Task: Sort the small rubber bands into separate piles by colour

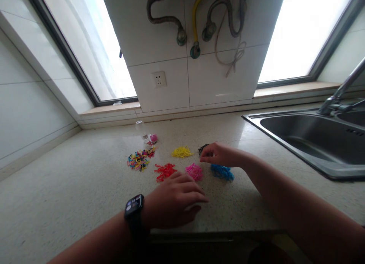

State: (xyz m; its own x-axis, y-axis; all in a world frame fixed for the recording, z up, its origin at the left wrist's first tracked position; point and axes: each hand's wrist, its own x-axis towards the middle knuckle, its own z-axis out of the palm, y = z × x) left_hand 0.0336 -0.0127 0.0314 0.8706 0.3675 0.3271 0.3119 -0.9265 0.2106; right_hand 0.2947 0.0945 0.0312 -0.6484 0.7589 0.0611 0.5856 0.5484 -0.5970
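Small rubber bands lie in heaps on the counter: a red pile [165, 172], a pink pile [194, 171], a blue pile [222, 172], a yellow pile [181, 152] and a black pile [203, 147]. To the left is a mixed-colour heap [139, 159]. My right hand [216, 154] is over the black and blue piles, thumb and fingers drawn together in a pinch; whatever is between the tips is too small to make out. My left hand [179, 199], with a watch [134, 205] at the wrist, hovers or rests in front of the red and pink piles, fingers loosely stretched.
A clear plastic container [142, 131] lies behind the mixed heap, beside a pink object [153, 138]. At the right is a steel sink [302, 142] with a tap [333, 98]. Hoses and a socket [159, 78] are on the tiled wall behind the counter [85, 180].
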